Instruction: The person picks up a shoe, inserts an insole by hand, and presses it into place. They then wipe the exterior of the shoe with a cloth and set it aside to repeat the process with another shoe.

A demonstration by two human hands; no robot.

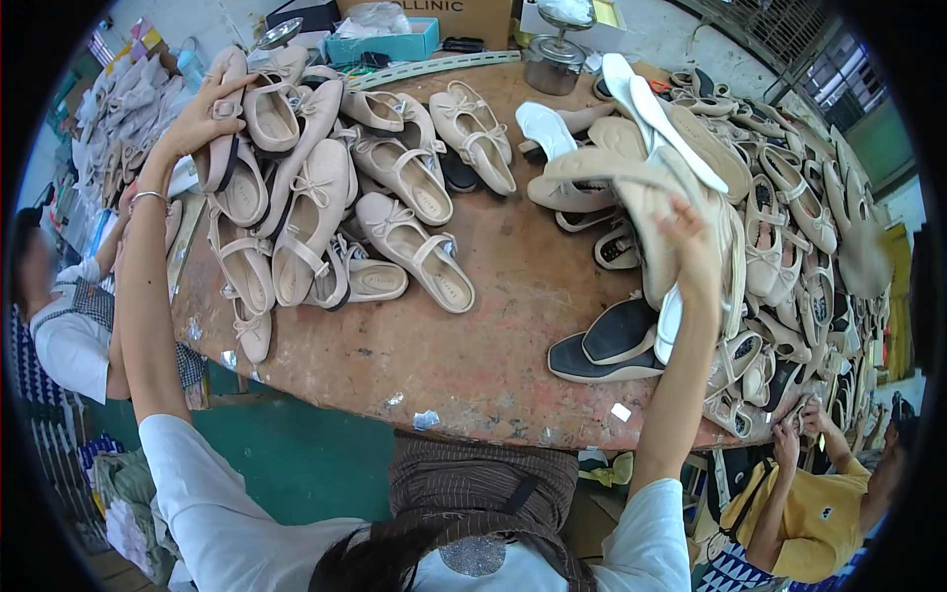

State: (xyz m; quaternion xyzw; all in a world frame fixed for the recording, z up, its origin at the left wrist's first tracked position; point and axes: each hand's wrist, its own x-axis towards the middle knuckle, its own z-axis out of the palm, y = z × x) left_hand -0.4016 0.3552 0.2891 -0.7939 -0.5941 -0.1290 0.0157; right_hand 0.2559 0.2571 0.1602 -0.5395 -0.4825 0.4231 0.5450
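At the far left of the table, my left hand (204,116) is closed on a beige shoe (219,166) at the edge of a shoe pile. Beige strapped flats with bows, such as this shoe (414,247), lie around it, several stacked on each other. To the right, my right hand (688,245) is blurred by motion over a heap of insoles. Its fingers appear closed on the end of a bent beige insole (617,166), which is smeared too. White insoles (646,109) lie just beyond. Nearer me are two dark-topped soles or shoes (602,345).
More beige shoes (779,257) cover the table's right side. At the back stand a metal-lidded jar (552,64), a blue box (385,41) and a curved pale strip (434,67). A person in yellow (809,513) works at right; another person (69,316) is at left.
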